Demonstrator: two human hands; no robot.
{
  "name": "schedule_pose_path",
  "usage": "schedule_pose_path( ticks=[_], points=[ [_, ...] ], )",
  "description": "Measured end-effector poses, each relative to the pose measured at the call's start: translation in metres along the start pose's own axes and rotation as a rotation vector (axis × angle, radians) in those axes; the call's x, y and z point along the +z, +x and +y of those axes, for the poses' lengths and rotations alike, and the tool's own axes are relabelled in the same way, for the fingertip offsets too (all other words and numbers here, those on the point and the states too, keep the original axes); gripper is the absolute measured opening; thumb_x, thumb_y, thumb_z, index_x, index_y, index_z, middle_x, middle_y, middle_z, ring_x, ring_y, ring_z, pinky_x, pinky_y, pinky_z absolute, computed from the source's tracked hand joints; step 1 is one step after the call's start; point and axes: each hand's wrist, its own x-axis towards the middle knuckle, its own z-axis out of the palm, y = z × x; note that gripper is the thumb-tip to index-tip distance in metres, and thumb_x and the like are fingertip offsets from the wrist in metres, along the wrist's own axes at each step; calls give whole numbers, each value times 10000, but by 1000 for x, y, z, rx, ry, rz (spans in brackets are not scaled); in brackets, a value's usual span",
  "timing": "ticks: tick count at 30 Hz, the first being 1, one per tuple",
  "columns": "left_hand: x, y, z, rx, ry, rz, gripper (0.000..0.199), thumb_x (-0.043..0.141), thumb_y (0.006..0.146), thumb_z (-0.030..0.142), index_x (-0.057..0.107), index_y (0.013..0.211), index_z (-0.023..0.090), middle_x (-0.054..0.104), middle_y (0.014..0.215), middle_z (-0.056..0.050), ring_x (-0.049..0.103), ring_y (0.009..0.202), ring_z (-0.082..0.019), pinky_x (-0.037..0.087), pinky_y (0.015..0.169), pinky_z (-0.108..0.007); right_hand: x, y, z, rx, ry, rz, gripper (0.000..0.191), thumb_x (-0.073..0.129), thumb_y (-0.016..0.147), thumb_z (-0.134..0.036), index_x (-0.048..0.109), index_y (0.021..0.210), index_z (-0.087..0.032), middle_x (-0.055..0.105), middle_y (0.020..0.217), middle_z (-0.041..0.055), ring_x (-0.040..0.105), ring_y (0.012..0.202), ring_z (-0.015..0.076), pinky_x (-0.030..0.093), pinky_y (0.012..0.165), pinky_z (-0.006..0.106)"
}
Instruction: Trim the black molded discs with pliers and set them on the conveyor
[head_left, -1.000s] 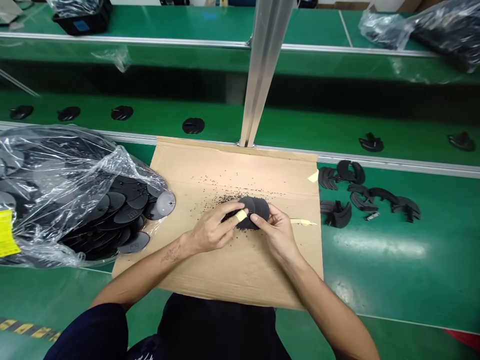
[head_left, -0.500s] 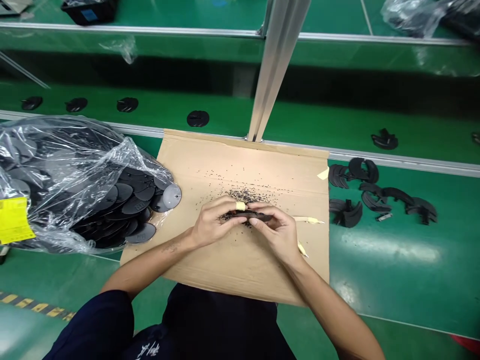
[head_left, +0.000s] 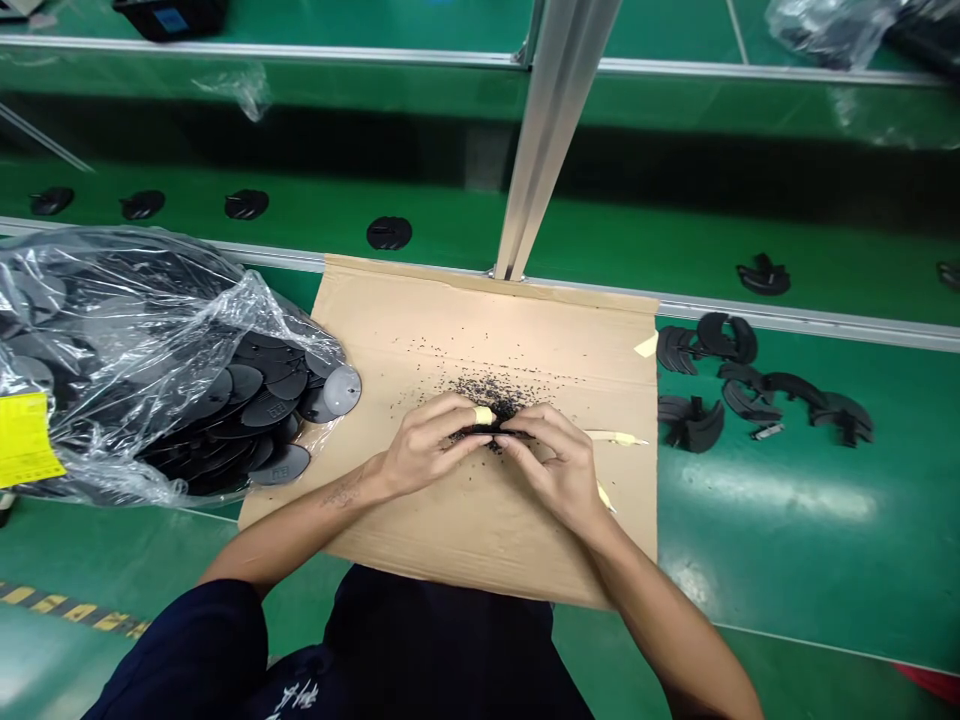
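Between my two hands is a thin black disc [head_left: 491, 432], seen nearly edge-on above the cardboard sheet [head_left: 450, 530]. My left hand [head_left: 435, 440] pinches its left side, with yellow tape round one finger. The right side of the disc is gripped by my right hand [head_left: 555, 460], thumb below and fingers above. Small black bits [head_left: 491, 388] lie scattered on the cardboard just beyond my fingers. Two yellow-wrapped, pen-like tools [head_left: 616, 438] lie to the right, one partly behind my right hand.
A clear plastic bag [head_left: 150, 330] full of black discs lies on the left. Curved black parts [head_left: 690, 425] sit on the green bench to the right. Several black pieces [head_left: 389, 233] rest on the shelf behind, beside a metal post [head_left: 551, 140].
The black disc has tilted and now looks thinner, closer to edge-on. Both hands keep their hold on it at nearly the same place. The view has shifted slightly.
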Motion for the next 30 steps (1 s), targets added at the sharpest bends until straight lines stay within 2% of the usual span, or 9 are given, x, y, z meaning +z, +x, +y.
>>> schedule_pose_path(
  ticks=[4, 8, 13, 20, 23, 28, 30],
  points=[
    [-2, 3, 3, -61, -76, 11, 316, 736, 907, 324, 697, 1186, 181, 714, 884, -50, 661, 794, -151, 567, 710, -288, 1, -2, -3, -31, 16, 20, 116, 725, 893, -246, 781, 993, -258, 718, 885, 58, 659, 790, 194, 565, 701, 356],
    [-4, 6, 6, -4, -170, 10, 323, 714, 914, 400, 718, 1156, 186, 725, 947, -75, 669, 851, -163, 567, 726, -299, 2, -4, -4, -95, 56, 37, 163, 717, 884, -196, 782, 1012, -275, 726, 894, 50, 670, 772, 183, 572, 679, 339],
    [-7, 7, 7, 63, -131, 7, 327, 748, 898, 310, 702, 1211, 227, 706, 902, -44, 646, 798, -151, 543, 699, -303, 4, -5, -3, -144, -12, -25, 226, 671, 900, -174, 759, 1086, -268, 744, 976, 71, 703, 833, 201, 597, 713, 358],
    [-12, 8, 4, 153, -125, -84, 385, 672, 952, 319, 628, 1323, 225, 708, 983, -77, 667, 881, -176, 569, 743, -334, 4, -8, -3, -176, -40, -38, 225, 660, 906, -169, 749, 1092, -259, 748, 972, 75, 710, 827, 203, 597, 709, 346],
    [-11, 7, 3, 174, -94, -62, 343, 647, 969, 288, 630, 1301, 202, 707, 989, -92, 669, 869, -172, 572, 736, -328, 5, -6, -4, -169, -35, -50, 213, 680, 893, -142, 749, 1059, -257, 739, 948, 66, 702, 803, 188, 584, 685, 326],
    [-10, 7, 4, 190, -119, -12, 294, 727, 913, 256, 667, 1192, 186, 713, 925, -73, 666, 805, -156, 572, 707, -308, 6, -5, -7, -168, 20, -80, 188, 676, 890, -131, 750, 1023, -242, 725, 920, 59, 689, 770, 174, 562, 645, 301],
    [-10, 7, 4, 179, -109, -28, 275, 682, 947, 279, 661, 1204, 184, 714, 940, -89, 668, 815, -164, 577, 703, -314, 6, -5, -8, -169, 4, -83, 171, 688, 890, -146, 746, 1019, -241, 722, 918, 62, 686, 766, 176, 562, 644, 307]
  ],
)
